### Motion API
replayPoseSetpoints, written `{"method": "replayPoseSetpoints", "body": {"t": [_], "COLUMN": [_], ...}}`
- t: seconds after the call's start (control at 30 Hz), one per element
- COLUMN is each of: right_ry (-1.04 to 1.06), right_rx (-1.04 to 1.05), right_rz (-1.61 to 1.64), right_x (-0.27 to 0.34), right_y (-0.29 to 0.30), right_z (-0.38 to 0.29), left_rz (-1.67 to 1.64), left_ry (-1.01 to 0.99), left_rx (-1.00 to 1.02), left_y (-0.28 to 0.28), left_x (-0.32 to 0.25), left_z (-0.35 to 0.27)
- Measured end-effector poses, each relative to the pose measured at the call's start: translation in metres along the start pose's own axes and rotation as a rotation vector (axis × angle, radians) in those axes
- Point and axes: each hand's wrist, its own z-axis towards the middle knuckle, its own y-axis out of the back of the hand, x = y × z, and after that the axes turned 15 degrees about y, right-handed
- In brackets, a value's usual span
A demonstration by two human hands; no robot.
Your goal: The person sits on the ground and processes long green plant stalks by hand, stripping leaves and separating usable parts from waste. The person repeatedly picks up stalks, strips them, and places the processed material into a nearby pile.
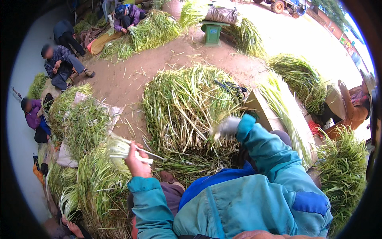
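My left hand (138, 161) is closed around a bunch of pale green leafy stalks (118, 151), whose white ends stick out to the right of the fist. My right hand (229, 127), in a whitish glove, is blurred by motion over the right side of a large heap of green and yellow stalks (191, 110). Pale strands show at its fingertips; whether it grips them cannot be told. Dark straps (231, 87) lie on top of the heap. Right of the heap, long trimmed-looking pale stalks (283, 113) lie along a cardboard sheet (262, 106).
Leafy heaps stand at my left (101, 185) and right (343, 176). A green platform scale (212, 34) bears a wrapped bundle. Several people sit or bend along the left wall; another sits at the far right. A co-worker's hand (74, 228) is at the lower left. A truck (280, 6) stands behind.
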Motion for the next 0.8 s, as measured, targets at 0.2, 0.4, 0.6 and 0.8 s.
{"method": "replayPoseSetpoints", "body": {"t": [0.2, 0.4, 0.6, 0.8], "right_ry": [0.346, 0.785, 0.697, 0.259], "right_rx": [-0.755, -1.607, -0.764, 0.013], "right_rz": [0.196, 0.494, -0.072, 0.523], "right_x": [0.021, 0.057, 0.032, 0.034], "right_y": [0.064, 0.146, 0.069, -0.059], "right_z": [-0.054, -0.136, -0.078, -0.005], "left_rz": [0.171, 0.15, 0.235, 0.242], "left_ry": [0.004, 0.195, 0.418, 0.565], "left_rx": [0.127, 0.238, 0.337, 0.499], "left_y": [-0.024, -0.023, -0.032, -0.035], "left_x": [0.022, 0.045, 0.086, 0.114], "left_z": [-0.013, -0.012, -0.021, -0.033]}}
